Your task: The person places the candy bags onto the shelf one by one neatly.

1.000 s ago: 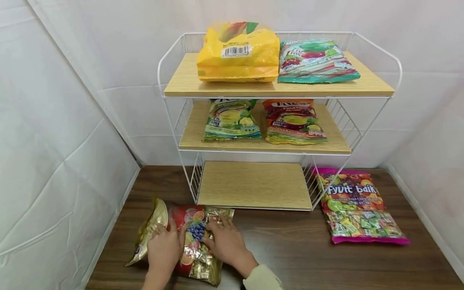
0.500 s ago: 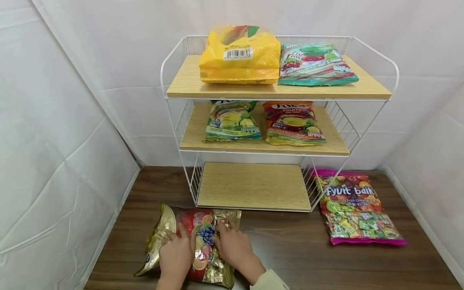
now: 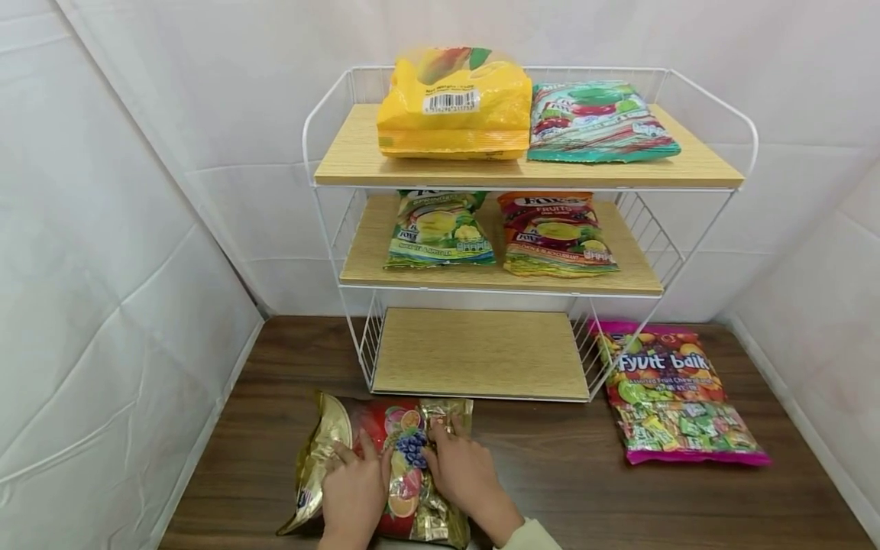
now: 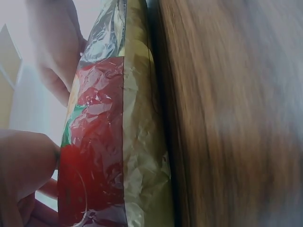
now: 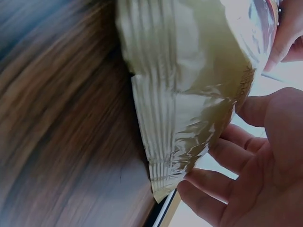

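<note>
A gold and red candy bag with grapes and cut fruit printed on it lies flat on the dark wood table, in front of the wire rack. On its left part rests my left hand, fingers spread over the gold and red film. My right hand lies on the right part with fingertips on the gold wrapper. The left wrist view shows the bag's puffed side against the wood. In the right wrist view loosely bent fingers touch the bag's upper face near its ribbed seal.
A white wire rack holds wooden shelves. A yellow bag and a teal bag sit on top; a green bag and a dark red bag lie below. A pink-edged candy bag lies right of the rack. White cloth walls surround the table.
The gold and red bag has slid to the right across the table, closer to the front of the bottom shelf, with both hands moving along on it. Other bags stay put.
</note>
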`<state>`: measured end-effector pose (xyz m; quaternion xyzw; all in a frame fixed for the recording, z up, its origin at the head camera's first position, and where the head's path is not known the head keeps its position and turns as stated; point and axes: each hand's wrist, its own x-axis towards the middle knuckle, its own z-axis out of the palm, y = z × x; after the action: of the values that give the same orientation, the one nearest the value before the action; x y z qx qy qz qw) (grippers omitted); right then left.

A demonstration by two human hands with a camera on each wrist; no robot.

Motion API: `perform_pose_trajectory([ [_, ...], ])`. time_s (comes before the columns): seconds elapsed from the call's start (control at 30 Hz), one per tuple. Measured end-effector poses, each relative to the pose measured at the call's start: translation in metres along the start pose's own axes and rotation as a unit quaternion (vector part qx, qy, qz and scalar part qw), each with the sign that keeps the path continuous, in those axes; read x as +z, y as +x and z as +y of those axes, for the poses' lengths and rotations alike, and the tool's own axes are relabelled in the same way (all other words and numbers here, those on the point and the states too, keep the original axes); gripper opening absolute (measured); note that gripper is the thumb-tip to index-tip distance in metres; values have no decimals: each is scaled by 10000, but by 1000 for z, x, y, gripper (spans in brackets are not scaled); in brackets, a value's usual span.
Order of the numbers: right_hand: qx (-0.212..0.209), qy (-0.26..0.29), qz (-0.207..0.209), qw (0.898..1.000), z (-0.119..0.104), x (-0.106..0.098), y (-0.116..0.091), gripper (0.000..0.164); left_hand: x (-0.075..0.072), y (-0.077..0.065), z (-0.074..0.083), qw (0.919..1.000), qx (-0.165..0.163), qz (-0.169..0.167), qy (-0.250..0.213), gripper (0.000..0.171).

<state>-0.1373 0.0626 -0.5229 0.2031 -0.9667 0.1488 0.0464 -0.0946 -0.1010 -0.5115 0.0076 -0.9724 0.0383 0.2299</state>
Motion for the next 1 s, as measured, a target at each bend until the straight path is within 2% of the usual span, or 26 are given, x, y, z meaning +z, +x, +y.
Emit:
perform_pose_trajectory([
  [0.17, 123, 161, -24, 9998, 6, -5, -5, 28, 0, -1, 9, 9999, 69, -97, 23, 53],
  [0.33, 312, 169, 27, 9994, 15, -6, -14, 30, -1, -3, 19, 9997, 220, -29, 43, 53],
  [0.57, 582, 335, -34, 9977, 24, -12, -22, 29, -5, -2, 32, 9992, 334, -227, 54, 55],
  [0.7, 728, 424, -60, 9964, 31, -13, -25, 28, -6, -3, 38, 9987, 457, -187, 79, 55],
  [1.0, 709, 562, -241, 9956, 46, -20, -29, 30, -4, -1, 49, 9986, 509, -167, -5, 55],
])
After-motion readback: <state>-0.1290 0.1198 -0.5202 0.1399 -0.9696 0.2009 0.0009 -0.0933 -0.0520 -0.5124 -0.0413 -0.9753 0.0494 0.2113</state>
